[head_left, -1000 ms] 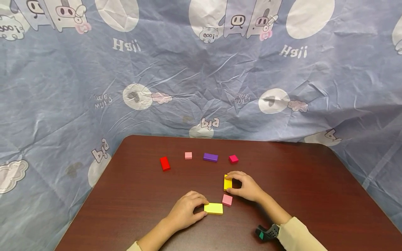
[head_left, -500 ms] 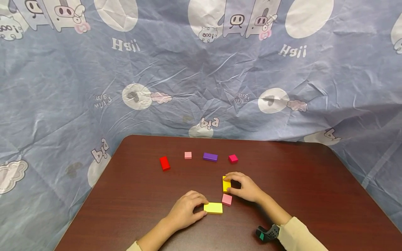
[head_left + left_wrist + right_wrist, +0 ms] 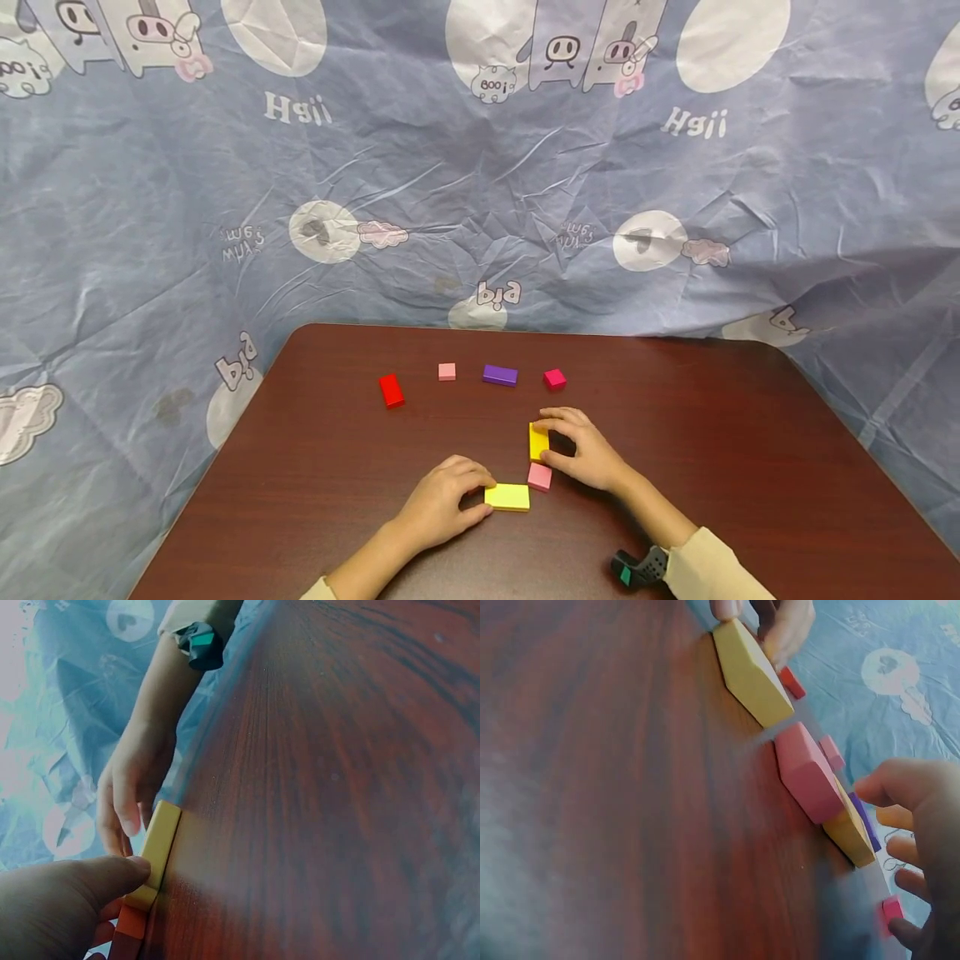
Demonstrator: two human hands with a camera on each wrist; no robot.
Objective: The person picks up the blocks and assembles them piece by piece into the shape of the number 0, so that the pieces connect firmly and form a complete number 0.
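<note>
In the head view, a light yellow block (image 3: pixel 507 497) lies flat on the table; my left hand (image 3: pixel 441 507) pinches its left end between thumb and index finger. The left wrist view shows that thumb (image 3: pixel 120 879) against the block's side. My right hand (image 3: pixel 587 454) holds a deeper yellow block (image 3: pixel 538 442), standing lengthwise away from me, with thumb and fingertips at its two ends. Between the two yellow blocks sits a pink block (image 3: pixel 539 477), very close to both. The right wrist view shows the pink block (image 3: pixel 807 772) partly covering the deeper yellow one.
Farther back on the dark table (image 3: pixel 675 400) lie a red block (image 3: pixel 392 391), a small pink block (image 3: pixel 447 372), a purple block (image 3: pixel 500 375) and a magenta block (image 3: pixel 555 380). A patterned blue cloth (image 3: pixel 420 167) hangs behind the table. A dark band (image 3: pixel 637 567) circles the right wrist.
The deeper yellow block has slid slightly toward me and left with my right hand, closer to the pink block. My left hand and its block stay nearly still.
</note>
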